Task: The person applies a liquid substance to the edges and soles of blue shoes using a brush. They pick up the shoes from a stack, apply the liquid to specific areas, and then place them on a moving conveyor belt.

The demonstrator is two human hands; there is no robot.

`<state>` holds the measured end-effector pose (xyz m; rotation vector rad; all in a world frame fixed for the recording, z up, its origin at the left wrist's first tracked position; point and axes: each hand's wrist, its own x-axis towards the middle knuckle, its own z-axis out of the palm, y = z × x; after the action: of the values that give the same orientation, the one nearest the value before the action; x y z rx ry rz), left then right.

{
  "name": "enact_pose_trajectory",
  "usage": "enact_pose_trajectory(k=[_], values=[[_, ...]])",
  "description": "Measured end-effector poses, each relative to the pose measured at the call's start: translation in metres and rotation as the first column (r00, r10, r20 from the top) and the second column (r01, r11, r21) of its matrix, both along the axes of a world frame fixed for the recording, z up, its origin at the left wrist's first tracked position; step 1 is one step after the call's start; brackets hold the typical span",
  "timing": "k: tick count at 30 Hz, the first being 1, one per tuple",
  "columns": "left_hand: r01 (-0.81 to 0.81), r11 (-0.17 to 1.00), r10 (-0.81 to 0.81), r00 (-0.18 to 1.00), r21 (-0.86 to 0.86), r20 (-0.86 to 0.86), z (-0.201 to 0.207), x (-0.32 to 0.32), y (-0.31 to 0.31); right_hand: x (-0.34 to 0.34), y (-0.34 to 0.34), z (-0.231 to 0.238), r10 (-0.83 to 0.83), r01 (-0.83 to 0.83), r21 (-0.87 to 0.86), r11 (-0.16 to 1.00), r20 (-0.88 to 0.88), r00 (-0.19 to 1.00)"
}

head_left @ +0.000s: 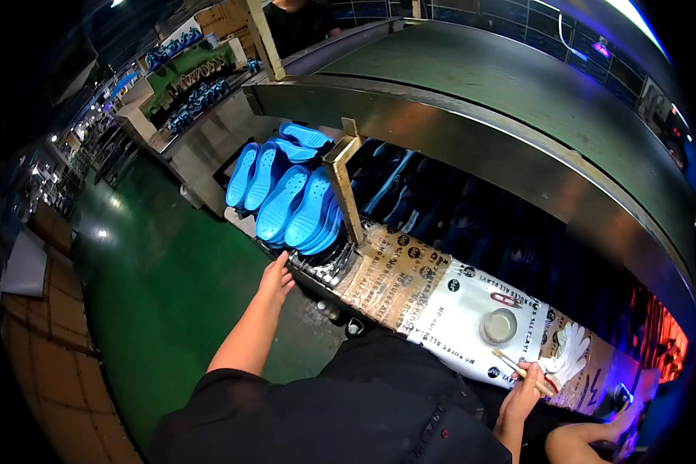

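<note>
My left hand (277, 277) reaches forward with its fingers stretched out and nothing in it. Just beyond its fingertips stand stacked bright blue shoe soles (284, 203), dotted with small holes and set on dark supports at the belt's left end. In my right hand (524, 396) is a small brush (510, 361) with a pale wooden handle, pointing up and left over the white sheet. Near the brush tip sits a round, clear dish (499, 325) of greyish liquid. A pair of red-handled snips (506, 299) lies behind the dish, and a white glove (569, 352) lies beside it.
A ledge of printed cardboard (383, 271) and white printed sheet (448, 309) runs before me. Above it is a metal-framed conveyor (472, 116), with an upright bracket (346, 185) near the soles. Another person's arm (584, 441) enters at lower right; another person (294, 27) stands behind.
</note>
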<state>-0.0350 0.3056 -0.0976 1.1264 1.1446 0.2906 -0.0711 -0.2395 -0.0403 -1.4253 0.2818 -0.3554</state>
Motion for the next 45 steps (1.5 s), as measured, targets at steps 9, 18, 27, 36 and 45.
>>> enact_pose_trajectory(k=[9, 18, 27, 36, 45], values=[[0.084, 0.930, 0.001, 0.973, -0.359, 0.231, -0.029, 0.090, 0.022, -0.001, 0.015, -0.007, -0.095, 0.098, 0.034, 0.995, -0.085, 0.992], [0.274, 0.938, -0.194, 0.922, -0.212, 0.334, -0.046, -0.010, 0.037, -0.003, 0.020, -0.004, -0.041, 0.042, 0.019, 0.999, -0.082, 0.996], [0.553, 0.786, -0.496, 0.831, -0.277, 0.252, -0.012, -0.101, -0.037, 0.004, 0.030, 0.008, -0.072, 0.075, 0.026, 0.997, -0.121, 0.990], [0.585, 0.728, -0.434, 0.797, -0.358, 0.420, -0.022, -0.009, -0.179, -0.004, 0.007, 0.009, -0.118, 0.116, -0.019, 0.993, -0.107, 0.987], [0.728, 0.554, -0.811, 0.581, 0.405, 0.065, -0.002, 0.029, -0.163, 0.044, -0.010, -0.004, 0.026, -0.047, -0.527, 0.849, -0.047, 0.999]])
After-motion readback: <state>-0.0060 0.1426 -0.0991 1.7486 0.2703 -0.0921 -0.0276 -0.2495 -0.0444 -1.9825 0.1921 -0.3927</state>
